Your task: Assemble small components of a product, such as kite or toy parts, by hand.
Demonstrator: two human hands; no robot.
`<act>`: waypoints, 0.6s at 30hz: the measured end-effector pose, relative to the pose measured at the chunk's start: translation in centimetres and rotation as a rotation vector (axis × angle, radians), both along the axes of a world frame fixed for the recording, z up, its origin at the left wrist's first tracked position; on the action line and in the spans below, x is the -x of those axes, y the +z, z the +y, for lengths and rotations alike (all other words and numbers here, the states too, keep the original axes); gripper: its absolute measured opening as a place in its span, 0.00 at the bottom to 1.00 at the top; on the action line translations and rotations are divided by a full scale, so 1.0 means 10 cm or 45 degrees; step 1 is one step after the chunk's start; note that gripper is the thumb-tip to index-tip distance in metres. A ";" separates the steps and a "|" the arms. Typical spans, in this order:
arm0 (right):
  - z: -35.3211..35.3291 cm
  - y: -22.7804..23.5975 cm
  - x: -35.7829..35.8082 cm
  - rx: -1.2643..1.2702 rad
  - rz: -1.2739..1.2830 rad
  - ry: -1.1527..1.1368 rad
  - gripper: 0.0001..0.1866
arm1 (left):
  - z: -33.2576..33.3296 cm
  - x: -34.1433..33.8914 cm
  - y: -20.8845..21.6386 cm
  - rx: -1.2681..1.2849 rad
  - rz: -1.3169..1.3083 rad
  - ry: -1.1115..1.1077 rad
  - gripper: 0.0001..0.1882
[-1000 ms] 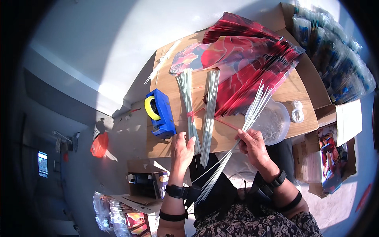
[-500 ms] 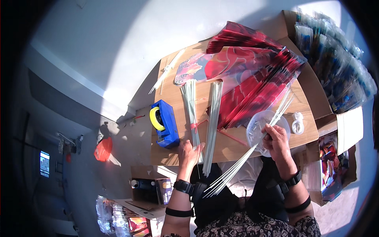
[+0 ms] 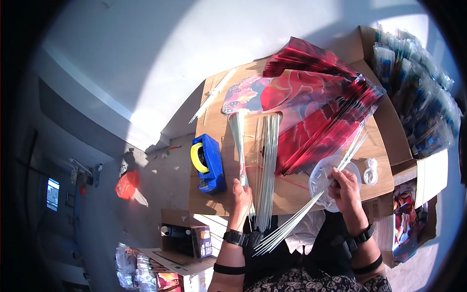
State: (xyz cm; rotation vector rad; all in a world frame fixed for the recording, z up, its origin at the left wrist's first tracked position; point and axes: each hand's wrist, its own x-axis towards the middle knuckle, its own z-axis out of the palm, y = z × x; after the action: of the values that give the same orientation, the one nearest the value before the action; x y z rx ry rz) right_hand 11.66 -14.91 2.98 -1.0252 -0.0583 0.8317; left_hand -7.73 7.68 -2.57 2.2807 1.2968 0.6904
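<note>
My right hand [image 3: 346, 189] pinches a slim bundle of thin pale sticks [image 3: 292, 221] near its middle. The sticks slant over a clear round plastic bowl [image 3: 357, 170] and fan out at their lower end. My left hand [image 3: 240, 200] is closed around the lower part of another bundle of thin pale sticks [image 3: 237, 136], which has a red tie around it. Just right of that hand, a loose bundle of sticks [image 3: 267, 165] lies slightly spread, its ends past the table's near edge. To the left stands a blue tape dispenser [image 3: 211, 163] with a yellow roll.
Red printed sheets [image 3: 311, 141] lie fanned across the table's [image 3: 379, 146] far side. A few pale sticks [image 3: 214, 95] rest at the far left corner. White rolls [image 3: 370, 173] sit right of the bowl. Cartons [image 3: 406, 170] of wrapped goods stand at right; an open box [image 3: 194, 238] sits below left.
My left hand has gone from open fingers to closed around the tied bundle. The loose bundle beside it has spread a little. My right hand keeps its hold; the whole view has shifted.
</note>
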 end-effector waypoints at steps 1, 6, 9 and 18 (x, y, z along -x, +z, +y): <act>0.01 0.01 -0.01 0.002 0.011 0.002 0.13 | 0.00 0.03 0.04 0.012 0.024 -0.016 0.08; 0.12 0.04 0.01 -0.004 0.012 0.028 0.13 | -0.02 0.23 0.25 0.064 0.267 -0.027 0.10; 0.18 0.02 0.05 -0.027 0.040 0.056 0.13 | 0.05 0.36 0.19 -0.041 0.192 -0.047 0.11; 0.25 0.01 0.09 -0.005 0.053 0.100 0.13 | 0.29 0.42 0.93 0.155 0.028 -0.047 0.17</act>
State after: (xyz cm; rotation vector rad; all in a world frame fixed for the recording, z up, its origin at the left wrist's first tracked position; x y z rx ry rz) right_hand 10.79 -12.43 3.06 -1.0062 -0.0652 0.9242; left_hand -11.98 10.58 6.76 2.2142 1.2678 0.5602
